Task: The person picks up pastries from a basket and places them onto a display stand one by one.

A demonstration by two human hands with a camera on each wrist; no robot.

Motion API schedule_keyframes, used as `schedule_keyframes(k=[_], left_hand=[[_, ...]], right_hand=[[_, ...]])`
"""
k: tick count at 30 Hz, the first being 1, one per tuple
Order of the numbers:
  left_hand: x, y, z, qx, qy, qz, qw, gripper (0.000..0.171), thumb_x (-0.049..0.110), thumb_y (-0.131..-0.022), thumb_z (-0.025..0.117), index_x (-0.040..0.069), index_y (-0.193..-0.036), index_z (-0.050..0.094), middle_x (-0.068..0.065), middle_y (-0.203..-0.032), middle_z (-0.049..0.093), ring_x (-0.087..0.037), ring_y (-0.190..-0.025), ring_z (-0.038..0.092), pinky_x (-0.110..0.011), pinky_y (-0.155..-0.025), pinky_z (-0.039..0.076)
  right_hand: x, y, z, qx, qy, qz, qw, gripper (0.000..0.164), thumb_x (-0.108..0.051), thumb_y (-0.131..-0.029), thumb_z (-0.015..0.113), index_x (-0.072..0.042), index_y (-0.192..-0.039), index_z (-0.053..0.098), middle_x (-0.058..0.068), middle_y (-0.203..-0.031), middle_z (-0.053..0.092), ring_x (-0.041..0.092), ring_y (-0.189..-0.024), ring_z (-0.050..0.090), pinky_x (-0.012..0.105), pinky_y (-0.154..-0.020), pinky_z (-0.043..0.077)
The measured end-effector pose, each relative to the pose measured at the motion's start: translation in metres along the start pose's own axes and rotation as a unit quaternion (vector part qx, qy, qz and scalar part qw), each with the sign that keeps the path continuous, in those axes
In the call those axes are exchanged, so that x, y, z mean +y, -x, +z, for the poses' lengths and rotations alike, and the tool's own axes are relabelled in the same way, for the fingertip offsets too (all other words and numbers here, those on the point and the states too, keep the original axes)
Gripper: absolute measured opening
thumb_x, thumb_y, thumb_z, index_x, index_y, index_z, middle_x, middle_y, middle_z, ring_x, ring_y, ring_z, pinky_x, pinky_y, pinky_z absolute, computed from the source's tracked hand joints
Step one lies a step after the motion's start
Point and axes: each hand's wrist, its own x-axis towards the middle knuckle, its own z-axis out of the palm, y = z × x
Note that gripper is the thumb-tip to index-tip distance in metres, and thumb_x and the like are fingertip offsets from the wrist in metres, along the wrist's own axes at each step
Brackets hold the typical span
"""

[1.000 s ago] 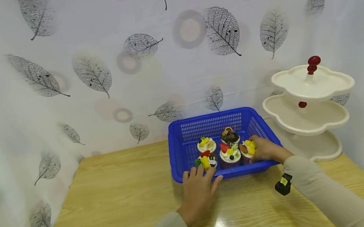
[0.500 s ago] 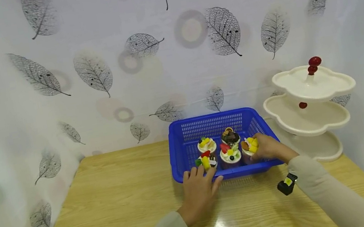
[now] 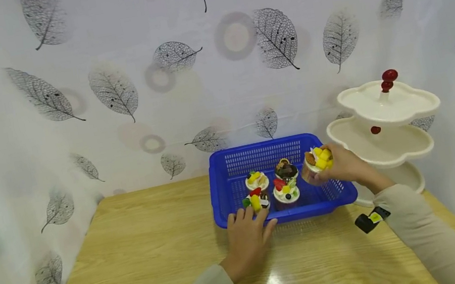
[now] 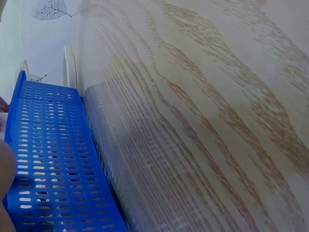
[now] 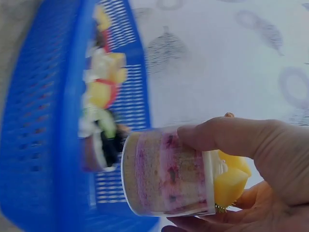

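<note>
My right hand (image 3: pixel 346 162) holds a cake cup (image 5: pixel 169 171) tilted above the right end of a blue plastic basket (image 3: pixel 232 223). Purple and pale layers show through the cup's clear wall, and yellow fruit cubes top it. In the right wrist view the thumb (image 5: pixel 217 135) lies along the cup's side. My left hand (image 3: pixel 246 239) rests with spread fingers on the basket's front rim. Several more cake cups stand inside: one with strawberry and blueberry (image 3: pixel 287 195), a chocolate one (image 3: pixel 286 171), and fruit-topped ones at the left (image 3: pixel 256 181).
A white three-tier stand (image 3: pixel 388 102) with scalloped plates and red knobs stands right of the basket. The wooden table (image 3: pixel 150 245) stretches to the left and front. A leaf-print curtain (image 3: pixel 144 75) hangs behind.
The right hand has lifted the yellow-fruit cake cup from among the others, moving up and right with it. The left hand has stayed at the front rim.
</note>
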Motion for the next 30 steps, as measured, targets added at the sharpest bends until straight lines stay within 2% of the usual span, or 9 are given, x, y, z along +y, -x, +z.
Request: schedule_keyframes(k=[4,7,12,14,17,19,22,26,30], left_hand=[[-0.001,0.000,0.000,-0.008,0.005,-0.006,0.9999,0.041,0.053,-0.099,0.039,0.027,-0.120,0.063,-0.001,-0.097,0.060,-0.020,-0.087,0.050,-0.038,-0.077,0.035],[-0.001,0.000,0.000,-0.012,0.006,-0.007,0.9999,0.042,0.053,-0.099,0.038,0.028,-0.122,0.063,-0.001,-0.098,0.061,-0.020,-0.089,0.051,-0.039,-0.078,0.036],[-0.001,0.000,0.001,-0.009,0.000,-0.001,1.0000,0.045,0.055,-0.099,0.033,0.028,-0.122,0.062,-0.001,-0.098,0.061,-0.020,-0.088,0.051,-0.037,-0.077,0.036],[-0.001,-0.001,0.000,-0.008,0.000,0.000,1.0000,0.045,0.055,-0.099,0.033,0.028,-0.122,0.062,-0.001,-0.098,0.061,-0.020,-0.088,0.051,-0.037,-0.077,0.036],[-0.001,-0.001,-0.001,-0.009,0.002,-0.001,1.0000,0.045,0.055,-0.099,0.034,0.029,-0.121,0.063,-0.001,-0.098,0.061,-0.020,-0.088,0.051,-0.037,-0.077,0.036],[0.000,-0.001,-0.001,-0.012,0.004,-0.003,0.9999,0.044,0.055,-0.099,0.035,0.028,-0.121,0.063,-0.001,-0.098,0.062,-0.021,-0.089,0.051,-0.038,-0.078,0.036],[0.000,0.000,-0.001,-0.017,0.004,-0.005,0.9998,0.044,0.054,-0.099,0.035,0.029,-0.121,0.063,-0.002,-0.100,0.062,-0.021,-0.090,0.052,-0.039,-0.079,0.036],[0.000,-0.001,-0.001,-0.019,0.004,-0.003,0.9998,0.045,0.055,-0.099,0.034,0.028,-0.121,0.062,-0.002,-0.100,0.062,-0.021,-0.090,0.052,-0.039,-0.078,0.036],[-0.001,-0.001,-0.002,-0.014,0.009,-0.002,0.9999,0.044,0.054,-0.099,0.036,0.028,-0.121,0.063,-0.002,-0.099,0.062,-0.021,-0.089,0.052,-0.038,-0.077,0.036]], right_hand=[[-0.013,0.005,-0.019,0.012,-0.025,-0.017,0.999,0.087,-0.019,-0.079,0.077,0.014,-0.139,0.024,0.034,-0.132,0.040,0.043,-0.116,0.048,0.054,-0.098,0.041],[-0.019,0.009,-0.032,0.032,-0.028,-0.030,0.999,0.084,-0.019,-0.081,0.076,0.012,-0.140,0.025,0.033,-0.134,0.040,0.044,-0.117,0.046,0.055,-0.098,0.040],[-0.025,0.015,-0.053,0.055,-0.054,-0.009,0.997,0.088,-0.025,-0.084,0.074,0.008,-0.146,0.022,0.031,-0.140,0.035,0.044,-0.123,0.041,0.053,-0.100,0.037],[-0.026,0.017,-0.059,0.073,-0.068,0.004,0.995,0.090,-0.028,-0.085,0.074,0.007,-0.148,0.019,0.030,-0.144,0.034,0.040,-0.125,0.040,0.039,-0.101,0.040],[-0.026,0.020,-0.068,0.115,-0.092,0.013,0.989,0.086,-0.027,-0.087,0.072,0.008,-0.147,0.021,0.026,-0.142,0.037,0.027,-0.118,0.045,0.016,-0.090,0.042],[-0.025,0.020,-0.074,0.149,-0.106,0.018,0.983,0.084,-0.026,-0.088,0.071,0.009,-0.146,0.022,0.019,-0.136,0.041,0.014,-0.108,0.047,0.006,-0.079,0.040],[-0.023,0.022,-0.086,0.195,-0.135,0.025,0.971,0.077,-0.025,-0.087,0.071,0.007,-0.144,0.030,0.002,-0.121,0.048,0.003,-0.094,0.046,0.006,-0.073,0.041],[-0.020,0.026,-0.106,0.240,-0.194,0.040,0.951,0.077,-0.024,-0.085,0.074,0.003,-0.144,0.033,-0.013,-0.107,0.048,0.002,-0.093,0.048,0.006,-0.075,0.043],[-0.015,0.028,-0.123,0.290,-0.247,0.071,0.922,0.088,-0.024,-0.079,0.079,0.002,-0.147,0.029,-0.014,-0.107,0.048,0.001,-0.098,0.047,0.009,-0.089,0.041]])
